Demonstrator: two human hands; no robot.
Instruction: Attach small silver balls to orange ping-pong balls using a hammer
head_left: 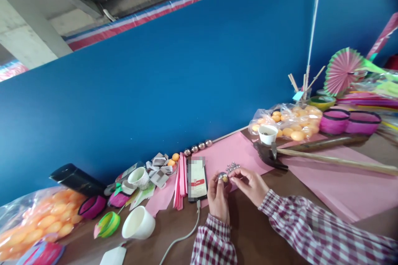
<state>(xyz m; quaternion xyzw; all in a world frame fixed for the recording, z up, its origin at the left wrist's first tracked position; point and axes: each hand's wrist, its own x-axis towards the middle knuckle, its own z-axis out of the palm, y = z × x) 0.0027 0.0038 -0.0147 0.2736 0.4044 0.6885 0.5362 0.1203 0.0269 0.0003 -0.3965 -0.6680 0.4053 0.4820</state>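
Note:
My left hand point(218, 198) holds a small ball point(223, 177), silvery with an orange-yellow patch, between its fingertips. Close on its right, my right hand point(248, 182) has thumb and forefinger pinched together beside the ball; what they hold, if anything, is too small to make out. Just behind the fingers, a little heap of shiny silver bits point(233, 167) lies on pink paper point(239, 149). To the left of my left hand is a phone point(197, 179) with a lit screen and a white cable point(183, 237). Several silvery balls point(201, 146) stand in a row behind the phone.
A hammer point(336, 160) and a white cup point(268, 134) are at the right, before a bag of orange balls point(298, 122). Leftward stand a white paper cup point(138, 222), grey pieces point(159, 169) and another orange-ball bag point(46, 219). A blue partition point(186, 78) rises behind.

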